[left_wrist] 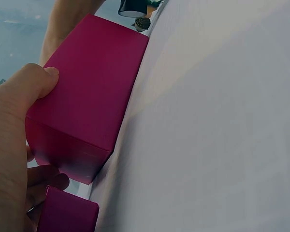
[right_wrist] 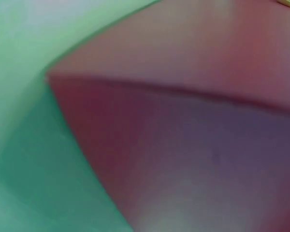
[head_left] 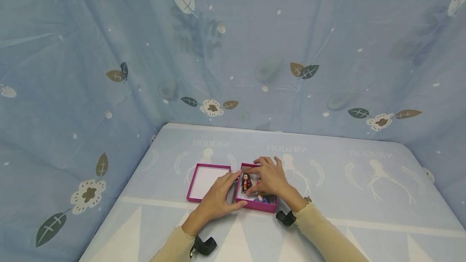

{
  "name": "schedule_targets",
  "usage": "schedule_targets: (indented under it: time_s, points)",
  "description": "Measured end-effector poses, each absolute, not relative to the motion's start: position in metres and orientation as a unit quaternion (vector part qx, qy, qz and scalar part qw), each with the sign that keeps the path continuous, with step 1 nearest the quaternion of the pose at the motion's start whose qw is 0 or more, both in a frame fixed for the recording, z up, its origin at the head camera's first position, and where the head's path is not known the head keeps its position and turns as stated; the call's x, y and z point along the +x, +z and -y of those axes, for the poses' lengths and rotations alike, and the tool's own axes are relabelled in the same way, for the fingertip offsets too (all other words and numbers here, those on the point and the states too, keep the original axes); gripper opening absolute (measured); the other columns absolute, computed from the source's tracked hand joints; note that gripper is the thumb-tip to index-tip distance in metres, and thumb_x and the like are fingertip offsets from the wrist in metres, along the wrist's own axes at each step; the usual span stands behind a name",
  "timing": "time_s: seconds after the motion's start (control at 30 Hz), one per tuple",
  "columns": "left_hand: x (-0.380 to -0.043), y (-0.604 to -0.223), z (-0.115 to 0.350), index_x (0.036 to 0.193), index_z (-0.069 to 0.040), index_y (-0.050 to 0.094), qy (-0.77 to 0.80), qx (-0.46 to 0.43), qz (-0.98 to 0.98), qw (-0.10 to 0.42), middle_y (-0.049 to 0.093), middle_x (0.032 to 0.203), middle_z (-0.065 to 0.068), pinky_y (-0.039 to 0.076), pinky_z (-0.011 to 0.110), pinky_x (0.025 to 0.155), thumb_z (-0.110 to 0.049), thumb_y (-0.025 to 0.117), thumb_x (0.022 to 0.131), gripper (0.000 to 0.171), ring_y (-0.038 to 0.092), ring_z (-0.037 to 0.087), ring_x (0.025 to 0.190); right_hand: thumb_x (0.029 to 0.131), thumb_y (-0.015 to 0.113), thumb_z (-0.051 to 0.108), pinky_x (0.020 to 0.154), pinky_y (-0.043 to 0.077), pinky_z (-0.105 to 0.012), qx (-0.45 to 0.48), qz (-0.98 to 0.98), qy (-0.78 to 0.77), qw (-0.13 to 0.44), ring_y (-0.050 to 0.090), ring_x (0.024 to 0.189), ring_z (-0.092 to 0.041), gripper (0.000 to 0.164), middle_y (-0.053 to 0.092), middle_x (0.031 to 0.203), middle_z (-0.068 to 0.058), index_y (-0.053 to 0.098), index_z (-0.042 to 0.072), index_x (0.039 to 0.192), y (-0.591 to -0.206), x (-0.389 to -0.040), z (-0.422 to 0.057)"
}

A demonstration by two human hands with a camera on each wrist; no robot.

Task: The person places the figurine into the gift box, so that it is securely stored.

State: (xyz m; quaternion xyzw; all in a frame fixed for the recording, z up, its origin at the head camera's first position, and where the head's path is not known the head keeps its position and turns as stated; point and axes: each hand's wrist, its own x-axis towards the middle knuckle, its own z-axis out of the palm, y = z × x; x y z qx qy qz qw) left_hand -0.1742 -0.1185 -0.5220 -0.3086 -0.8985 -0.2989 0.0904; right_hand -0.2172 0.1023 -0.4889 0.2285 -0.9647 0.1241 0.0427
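Note:
An open magenta box [head_left: 256,205] with a white inside stands on the table. My left hand [head_left: 217,197] grips its left side, the thumb on the front wall and the fingers along the side. Inside lies a small dark-haired figurine [head_left: 246,183] in red and black. My right hand [head_left: 271,178] reaches in from the right and holds this figurine between thumb and forefinger, at its two ends. Below that hand is a blue figurine [head_left: 261,199], partly covered. Something pink shows beneath the palm, mostly hidden. The right wrist view shows only the box wall [right_wrist: 193,159], blurred.
The magenta lid [head_left: 209,182], white inside, lies left of the box with its inside up. A patterned pale cloth covers the table [head_left: 346,189]. Blue curtains [head_left: 255,51] rise behind and on both sides.

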Motion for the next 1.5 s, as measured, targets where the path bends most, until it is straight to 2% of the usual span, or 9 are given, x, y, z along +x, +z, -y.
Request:
schedule_targets:
  time_s: [0.23,0.5,0.9,1.2,1.5]
  points:
    - [-0.1735,-0.5224,0.1183,0.15,-0.015,0.039,-0.3,-0.312,0.896,0.097,0.053,0.141,0.007,0.046,0.047,0.105,-0.06,0.07,0.081,0.088,0.052,0.024,0.128,0.053,0.084,0.067,0.109,0.026,-0.067,0.243,0.959,0.143,0.041,0.049,0.125,-0.028,0.071,0.06,0.13,-0.004,0.073,0.034,0.114,-0.488,-0.2159,-0.1055]
    - [-0.1724,-0.5214,0.1181,0.151,-0.017,0.038,-0.299,-0.307,0.899,0.095,0.053,0.142,0.008,0.045,0.048,0.106,-0.062,0.069,0.081,0.088,0.051,0.025,0.13,0.057,0.083,0.065,0.109,0.024,-0.069,0.244,0.96,0.13,0.036,0.047,0.127,-0.028,0.068,0.059,0.132,-0.004,0.071,0.037,0.118,-0.4878,-0.2155,-0.1047]
    - [-0.1732,-0.5207,0.1183,0.151,-0.016,0.038,-0.298,-0.311,0.897,0.099,0.053,0.142,0.007,0.045,0.048,0.105,-0.06,0.07,0.081,0.088,0.051,0.024,0.13,0.054,0.082,0.067,0.111,0.016,-0.072,0.229,0.966,0.116,0.021,0.042,0.135,-0.032,0.066,0.054,0.143,-0.004,0.073,0.039,0.114,-0.4833,-0.2154,-0.102]
    - [-0.1736,-0.5229,0.1186,0.152,-0.021,0.036,-0.3,-0.302,0.901,0.087,0.052,0.144,0.01,0.044,0.05,0.107,-0.06,0.07,0.08,0.088,0.049,0.028,0.132,0.054,0.082,0.067,0.111,0.018,-0.071,0.232,0.966,0.115,0.026,0.042,0.135,-0.03,0.069,0.054,0.141,-0.004,0.072,0.039,0.116,-0.4851,-0.2147,-0.1026]
    - [-0.1739,-0.5229,0.1183,0.151,-0.018,0.038,-0.299,-0.306,0.899,0.096,0.053,0.142,0.009,0.046,0.049,0.105,-0.06,0.07,0.081,0.088,0.051,0.026,0.13,0.054,0.08,0.069,0.111,0.019,-0.07,0.245,0.961,0.119,0.04,0.042,0.136,-0.031,0.07,0.055,0.14,-0.004,0.072,0.036,0.116,-0.488,-0.2152,-0.1052]
